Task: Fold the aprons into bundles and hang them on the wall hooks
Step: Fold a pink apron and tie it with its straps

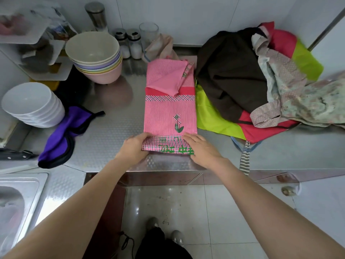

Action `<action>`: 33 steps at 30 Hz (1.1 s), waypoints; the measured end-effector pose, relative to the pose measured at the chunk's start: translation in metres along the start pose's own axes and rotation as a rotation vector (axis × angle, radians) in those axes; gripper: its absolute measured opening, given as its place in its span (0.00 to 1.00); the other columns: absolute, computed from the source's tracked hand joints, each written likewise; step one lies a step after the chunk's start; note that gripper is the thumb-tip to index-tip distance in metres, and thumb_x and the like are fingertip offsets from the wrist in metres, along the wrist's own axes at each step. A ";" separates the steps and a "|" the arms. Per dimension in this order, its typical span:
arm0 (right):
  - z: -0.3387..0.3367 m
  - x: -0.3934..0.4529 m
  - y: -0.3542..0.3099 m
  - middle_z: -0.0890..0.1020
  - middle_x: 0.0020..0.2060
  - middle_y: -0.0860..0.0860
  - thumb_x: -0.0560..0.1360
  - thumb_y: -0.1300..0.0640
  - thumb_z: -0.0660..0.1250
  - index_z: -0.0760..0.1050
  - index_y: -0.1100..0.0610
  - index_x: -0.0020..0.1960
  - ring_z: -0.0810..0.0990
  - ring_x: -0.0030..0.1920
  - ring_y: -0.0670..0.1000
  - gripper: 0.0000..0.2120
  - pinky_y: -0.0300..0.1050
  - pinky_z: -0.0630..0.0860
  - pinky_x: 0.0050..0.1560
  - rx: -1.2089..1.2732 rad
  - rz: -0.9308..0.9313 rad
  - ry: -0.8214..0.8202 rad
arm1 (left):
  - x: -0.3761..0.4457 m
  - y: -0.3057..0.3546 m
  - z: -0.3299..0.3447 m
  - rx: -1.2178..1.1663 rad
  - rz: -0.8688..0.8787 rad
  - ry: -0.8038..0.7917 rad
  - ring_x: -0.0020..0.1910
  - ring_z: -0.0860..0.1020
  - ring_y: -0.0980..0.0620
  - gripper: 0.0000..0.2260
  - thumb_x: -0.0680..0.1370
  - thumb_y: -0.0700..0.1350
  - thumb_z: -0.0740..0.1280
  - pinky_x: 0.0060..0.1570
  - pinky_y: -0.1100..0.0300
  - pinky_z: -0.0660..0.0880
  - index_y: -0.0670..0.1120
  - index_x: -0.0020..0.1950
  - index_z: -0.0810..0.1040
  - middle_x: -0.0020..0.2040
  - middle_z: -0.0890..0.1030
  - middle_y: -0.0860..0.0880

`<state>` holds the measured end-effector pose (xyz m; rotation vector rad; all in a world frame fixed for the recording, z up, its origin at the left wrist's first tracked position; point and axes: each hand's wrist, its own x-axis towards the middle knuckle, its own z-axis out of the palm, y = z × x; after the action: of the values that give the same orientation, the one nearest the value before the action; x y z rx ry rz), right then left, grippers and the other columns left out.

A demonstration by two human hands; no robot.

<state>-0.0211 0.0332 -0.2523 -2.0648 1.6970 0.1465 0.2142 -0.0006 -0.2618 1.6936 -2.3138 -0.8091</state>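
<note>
A pink striped apron (169, 109) with a green flower print lies folded into a long strip on the steel counter (112, 131). Its near checked hem is turned over into a short fold. My left hand (135, 146) grips the left end of that fold. My right hand (200, 148) grips the right end. A heap of other aprons (252, 81), brown, lime green, red and floral, lies to the right. A purple apron (63, 135) lies bunched to the left. No wall hooks are in view.
Stacked pastel bowls (95, 57) and white bowls (31, 103) stand at the left. Shakers (128, 43), a glass and a steel canister line the back wall. A sink (16, 199) sits at the lower left. A striped strap (245, 157) hangs over the counter edge.
</note>
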 end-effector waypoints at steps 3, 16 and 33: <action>-0.009 0.000 0.002 0.79 0.59 0.56 0.75 0.64 0.62 0.75 0.58 0.64 0.76 0.58 0.55 0.18 0.42 0.70 0.51 0.305 0.137 0.128 | 0.000 0.001 -0.011 -0.216 -0.192 0.078 0.56 0.78 0.45 0.15 0.75 0.39 0.68 0.50 0.63 0.68 0.42 0.62 0.75 0.56 0.81 0.44; 0.004 -0.003 -0.001 0.79 0.48 0.60 0.82 0.52 0.52 0.73 0.58 0.41 0.78 0.50 0.58 0.17 0.46 0.68 0.45 0.382 0.487 0.116 | -0.025 0.012 0.009 -0.084 -0.327 0.094 0.44 0.78 0.41 0.10 0.81 0.46 0.58 0.37 0.59 0.64 0.42 0.44 0.73 0.40 0.78 0.44; -0.007 -0.005 -0.023 0.75 0.59 0.60 0.79 0.59 0.59 0.65 0.61 0.63 0.74 0.60 0.61 0.14 0.51 0.72 0.54 0.185 0.545 0.168 | -0.014 0.018 0.016 0.436 0.185 -0.122 0.67 0.65 0.47 0.19 0.80 0.48 0.59 0.64 0.52 0.67 0.52 0.71 0.65 0.69 0.64 0.50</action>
<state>-0.0014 0.0375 -0.2381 -1.4773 2.2496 -0.0161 0.1972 0.0213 -0.2638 1.5748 -2.8406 -0.4016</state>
